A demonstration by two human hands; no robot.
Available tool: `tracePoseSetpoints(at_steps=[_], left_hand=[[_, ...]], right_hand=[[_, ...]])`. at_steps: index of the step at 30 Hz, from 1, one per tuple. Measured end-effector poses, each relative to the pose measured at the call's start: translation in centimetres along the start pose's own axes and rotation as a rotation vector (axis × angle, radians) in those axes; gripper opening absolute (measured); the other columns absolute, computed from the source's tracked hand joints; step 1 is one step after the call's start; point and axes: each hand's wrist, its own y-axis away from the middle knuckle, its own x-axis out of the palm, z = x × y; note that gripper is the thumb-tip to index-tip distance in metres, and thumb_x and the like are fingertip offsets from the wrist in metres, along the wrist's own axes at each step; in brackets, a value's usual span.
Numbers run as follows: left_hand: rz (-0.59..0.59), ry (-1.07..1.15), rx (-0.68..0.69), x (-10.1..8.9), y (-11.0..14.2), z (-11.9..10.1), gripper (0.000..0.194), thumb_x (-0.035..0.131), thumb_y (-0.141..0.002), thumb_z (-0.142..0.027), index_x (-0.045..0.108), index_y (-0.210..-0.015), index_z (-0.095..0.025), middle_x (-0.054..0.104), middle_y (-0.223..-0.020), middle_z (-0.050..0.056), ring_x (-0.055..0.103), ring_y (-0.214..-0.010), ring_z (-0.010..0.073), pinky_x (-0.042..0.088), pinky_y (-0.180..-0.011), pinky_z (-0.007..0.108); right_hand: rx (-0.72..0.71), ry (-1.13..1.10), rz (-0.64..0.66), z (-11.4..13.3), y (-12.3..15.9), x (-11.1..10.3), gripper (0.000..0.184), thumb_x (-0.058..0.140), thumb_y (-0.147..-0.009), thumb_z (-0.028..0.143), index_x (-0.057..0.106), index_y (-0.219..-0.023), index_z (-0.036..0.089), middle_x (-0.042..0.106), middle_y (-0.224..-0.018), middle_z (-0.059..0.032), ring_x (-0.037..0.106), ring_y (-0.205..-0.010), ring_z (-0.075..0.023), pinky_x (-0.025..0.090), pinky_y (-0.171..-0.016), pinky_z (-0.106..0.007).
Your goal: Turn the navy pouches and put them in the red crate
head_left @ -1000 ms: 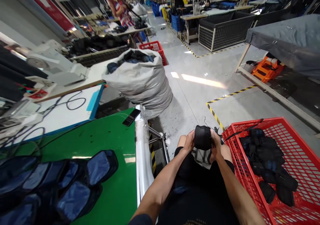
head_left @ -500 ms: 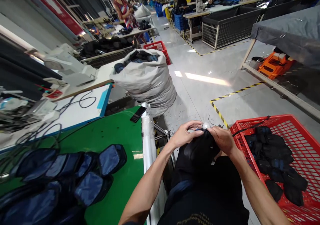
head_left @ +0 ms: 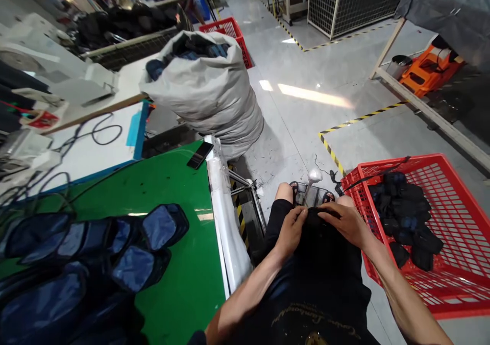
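Note:
Both hands are over my lap, in front of a dark shirt. My left hand (head_left: 293, 228) pinches the edge of a black fabric pouch (head_left: 316, 213) between thumb and fingers. At the pouch's other side, the thumb and fingers of my right hand (head_left: 346, 223) close on the same edge. The pouch blends into my dark clothes, so its full outline is hard to make out. Just beyond the hands, a white rounded knob (head_left: 315, 175) tops an upright rod between my knees, apart from the pouch.
On my left, navy pouches (head_left: 161, 227) and a phone (head_left: 199, 154) lie on a green tabletop (head_left: 179, 289). A red plastic crate (head_left: 455, 304) to the right holds small black pouches (head_left: 409, 207). A large white sack (head_left: 214, 95) full of dark pieces stands ahead, beside open floor.
Both hands have drawn back toward my body with the black pouch, away from the white knob, which now shows bare. The view has tilted further down.

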Motion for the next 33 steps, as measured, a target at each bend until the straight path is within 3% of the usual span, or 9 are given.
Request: tracePoseSetpoints(at_steps=[2, 4, 10, 14, 19, 22, 25, 30, 33], left_hand=[[0.016, 0.132, -0.112, -0.5, 0.4, 0.3, 0.053, 0.073, -0.096, -0.072, 0.075, -0.096, -0.019, 0.062, -0.082, -0.001, 0.054, -0.078, 0.0163, 0.042, -0.072, 0.028], [0.015, 0.208, -0.152, -0.9, 0.8, 0.5, 0.053, 0.078, -0.093, -0.071, 0.073, -0.093, -0.018, 0.058, -0.079, -0.002, 0.049, -0.075, 0.0138, 0.037, -0.070, 0.026], [0.026, 0.398, -0.251, -0.8, 1.0, 0.8, 0.056, 0.091, -0.081, -0.068, 0.065, -0.083, -0.018, 0.050, -0.073, -0.005, 0.041, -0.067, 0.0110, 0.034, -0.063, 0.025], [-0.038, 0.447, -0.270, -0.4, 1.2, 1.5, 0.065, 0.096, -0.072, -0.071, 0.057, -0.079, -0.020, 0.046, -0.071, -0.006, 0.038, -0.064, 0.0098, 0.035, -0.061, 0.024], [-0.105, 0.477, -0.221, 0.1, 2.0, 2.1, 0.064, 0.089, -0.079, -0.075, 0.055, -0.081, -0.021, 0.043, -0.072, -0.006, 0.036, -0.066, 0.0099, 0.035, -0.061, 0.023], [-0.114, 0.447, -0.202, 0.4, 2.3, 2.1, 0.065, 0.084, -0.083, -0.078, 0.053, -0.080, -0.021, 0.042, -0.072, -0.006, 0.036, -0.065, 0.0105, 0.035, -0.060, 0.024], [-0.131, 0.383, -0.178, 0.8, 2.3, 2.2, 0.070, 0.078, -0.083, -0.086, 0.051, -0.077, -0.022, 0.041, -0.070, -0.006, 0.035, -0.065, 0.0111, 0.035, -0.059, 0.025], [-0.150, 0.217, -0.045, 0.9, 2.0, 2.1, 0.072, 0.073, -0.085, -0.090, 0.051, -0.073, -0.022, 0.039, -0.070, -0.005, 0.032, -0.067, 0.0127, 0.033, -0.061, 0.026], [-0.093, 0.133, 0.063, 0.5, 1.9, 2.0, 0.066, 0.072, -0.091, -0.083, 0.058, -0.074, -0.021, 0.047, -0.075, -0.002, 0.041, -0.073, 0.0152, 0.040, -0.070, 0.028]], right_hand=[[0.001, -0.006, -0.039, -0.5, 1.6, 1.1, 0.034, 0.055, -0.115, 0.054, 0.076, -0.131, 0.032, 0.082, -0.122, -0.0049, 0.078, -0.112, -0.0266, 0.060, -0.097, -0.039], [-0.016, 0.010, -0.118, -0.8, 3.0, 2.3, 0.035, 0.049, -0.117, 0.048, 0.076, -0.131, 0.030, 0.080, -0.129, -0.0081, 0.075, -0.122, -0.0286, 0.059, -0.106, -0.045], [0.200, -0.123, -0.327, 0.2, 5.3, 5.1, 0.040, 0.047, -0.117, 0.053, 0.075, -0.106, 0.026, 0.080, -0.102, -0.0081, 0.074, -0.095, -0.0269, 0.057, -0.088, -0.041], [0.403, -0.394, -0.295, 2.5, 6.5, 4.2, 0.049, 0.055, -0.111, 0.067, 0.077, -0.104, 0.024, 0.074, -0.090, -0.0034, 0.067, -0.085, -0.0239, 0.053, -0.077, -0.034], [0.500, -0.744, -0.150, 3.6, 6.8, 2.5, 0.055, 0.071, -0.095, 0.076, 0.077, -0.100, 0.022, 0.071, -0.089, -0.0030, 0.064, -0.085, -0.0233, 0.050, -0.075, -0.032], [0.533, -0.899, -0.139, 3.1, 6.4, 2.1, 0.057, 0.083, -0.086, 0.072, 0.074, -0.114, 0.023, 0.065, -0.079, 0.0005, 0.060, -0.072, -0.0204, 0.047, -0.068, -0.031], [0.540, -1.018, -0.199, 2.6, 6.1, 2.1, 0.064, 0.086, -0.086, 0.064, 0.065, -0.133, 0.026, 0.059, -0.075, 0.0042, 0.057, -0.065, -0.0189, 0.046, -0.064, -0.030], [0.462, -0.770, -0.372, 0.9, 6.3, 2.7, 0.047, 0.074, -0.098, 0.063, 0.069, -0.127, 0.027, 0.062, -0.082, 0.0007, 0.058, -0.073, -0.0209, 0.046, -0.064, -0.031], [0.458, -0.585, -0.489, -0.7, 6.3, 3.2, 0.051, 0.074, -0.098, 0.065, 0.071, -0.131, 0.026, 0.070, -0.096, -0.0033, 0.063, -0.083, -0.0226, 0.050, -0.072, -0.033]])
